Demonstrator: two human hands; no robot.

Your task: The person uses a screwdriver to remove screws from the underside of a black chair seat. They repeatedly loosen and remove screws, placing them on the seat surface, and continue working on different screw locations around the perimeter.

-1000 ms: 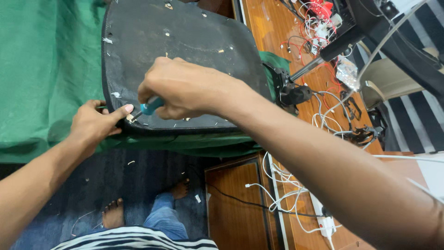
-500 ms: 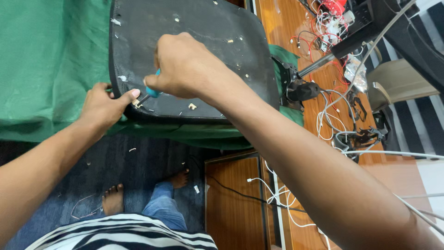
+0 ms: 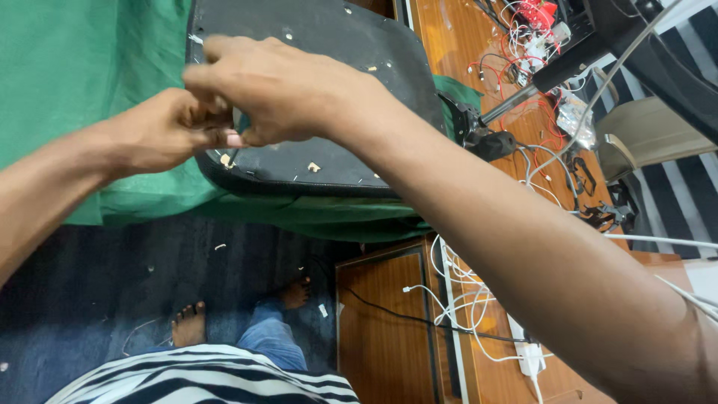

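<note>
A black padded seat cushion (image 3: 336, 60) lies upside down on green cloth (image 3: 75, 82), speckled with small pale scraps. My left hand (image 3: 161, 135) and my right hand (image 3: 277, 90) are lifted above its near left corner. Their curled fingertips meet at one spot. Both hands are motion-blurred. Whatever sits between the fingers is hidden, and the teal tool handle does not show.
A wooden desk (image 3: 464, 45) on the right carries tangled red and white wires (image 3: 535, 30) and a black metal part (image 3: 486, 138). White cables and a power strip (image 3: 523, 352) hang by a wooden cabinet (image 3: 381, 322). Bare feet (image 3: 191, 322) stand on dark carpet.
Both hands rose off the cushion's edge and came together above it. The teal handle seen in my right hand earlier is out of sight now.
</note>
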